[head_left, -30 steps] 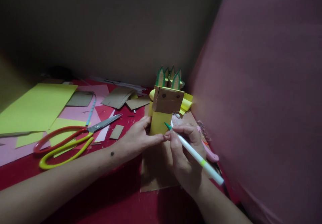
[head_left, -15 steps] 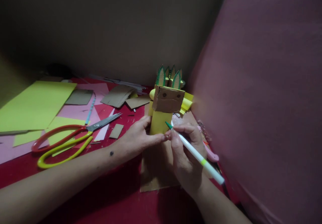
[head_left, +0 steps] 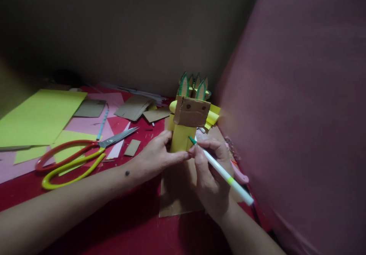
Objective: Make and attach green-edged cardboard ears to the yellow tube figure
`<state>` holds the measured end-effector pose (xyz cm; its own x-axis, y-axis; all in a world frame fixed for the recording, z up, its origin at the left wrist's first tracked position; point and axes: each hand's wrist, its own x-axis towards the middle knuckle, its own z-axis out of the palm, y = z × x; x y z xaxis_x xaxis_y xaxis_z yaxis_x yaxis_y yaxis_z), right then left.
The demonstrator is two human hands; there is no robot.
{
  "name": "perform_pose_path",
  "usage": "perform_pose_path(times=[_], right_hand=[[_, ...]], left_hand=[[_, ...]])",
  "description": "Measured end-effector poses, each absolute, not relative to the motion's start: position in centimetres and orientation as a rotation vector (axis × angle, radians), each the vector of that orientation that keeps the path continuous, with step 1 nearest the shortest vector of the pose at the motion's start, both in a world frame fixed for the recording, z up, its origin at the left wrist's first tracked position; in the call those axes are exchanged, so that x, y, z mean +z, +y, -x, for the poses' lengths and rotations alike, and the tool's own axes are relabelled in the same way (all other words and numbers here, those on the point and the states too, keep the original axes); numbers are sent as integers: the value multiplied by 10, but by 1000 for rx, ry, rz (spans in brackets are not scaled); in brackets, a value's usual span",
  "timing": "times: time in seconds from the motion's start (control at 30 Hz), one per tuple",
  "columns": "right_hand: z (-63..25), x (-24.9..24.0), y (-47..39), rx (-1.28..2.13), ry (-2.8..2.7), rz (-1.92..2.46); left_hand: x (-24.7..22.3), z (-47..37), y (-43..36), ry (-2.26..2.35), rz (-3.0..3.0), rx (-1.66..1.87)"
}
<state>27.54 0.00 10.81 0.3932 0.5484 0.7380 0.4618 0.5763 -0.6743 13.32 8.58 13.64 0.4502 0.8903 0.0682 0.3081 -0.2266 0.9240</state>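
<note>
A cardboard and yellow paper figure (head_left: 183, 138) stands on a brown cardboard sheet (head_left: 177, 205). Its box-shaped head (head_left: 192, 112) has two drawn eyes and a curved mouth line, and green-edged pointed ears rise from the top. My left hand (head_left: 160, 152) grips the base of the figure, thumb across the front and fingers at its left side. Pinched in my right hand (head_left: 213, 175) is a white marker (head_left: 221, 171) with a green tip, which meets the yellow front near its right edge. My right fingertips are close to my left thumb.
Scissors (head_left: 100, 144) with red and yellow handles lie open on the red table (head_left: 120, 217). Around them are yellow paper (head_left: 37, 117), pink paper, cardboard scraps (head_left: 134, 108) and a thin blue patterned stick (head_left: 103, 123). Pink cloth (head_left: 300, 113) rises at the right.
The marker's tip has shifted very slightly up and right on the yellow front. Both hands keep nearly the same place, and a faint dark line shows near the tip.
</note>
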Motion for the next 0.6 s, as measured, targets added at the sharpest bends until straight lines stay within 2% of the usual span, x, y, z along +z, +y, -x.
perform_pose_path(times=[0.6], right_hand=[[-277,100,4,1,-1288,998]], left_hand=[[138,-133,88,1010,-1749,694]])
